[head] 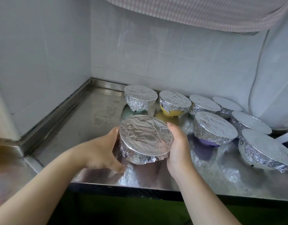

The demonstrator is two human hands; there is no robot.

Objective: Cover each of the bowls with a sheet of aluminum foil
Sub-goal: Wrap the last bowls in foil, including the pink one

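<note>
Foil-covered bowl [145,138] sits near the counter's [84,120] front edge, cupped on both sides by the left hand [106,148] and right hand [177,143], fingers curled round its wall, probably to press the foil snug or set it beside the other wrapped bowls [214,127].

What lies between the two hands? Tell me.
In the head view, a foil-covered bowl lies between them: the left hand holds one side, the right hand the other.
</note>
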